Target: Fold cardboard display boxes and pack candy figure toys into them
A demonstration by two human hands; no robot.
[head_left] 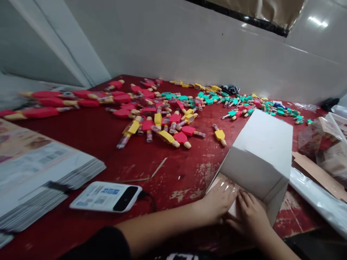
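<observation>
A white cardboard box lies tilted on the red table at the right, its open end facing me. My left hand rests at the box's opening, on a light brown inner flap or panel. Beside it, my right hand lies against the same opening, its fingertips close to those of my left hand. The fingers of both hands look outstretched, and neither is wrapped round anything. The inside of the box is partly hidden by my hands.
Many small red, yellow and green pieces are spread over the red table. A white device with a black cable and stacked printed cardboard are at the left. Plastic-wrapped packs and clear film lie at the right.
</observation>
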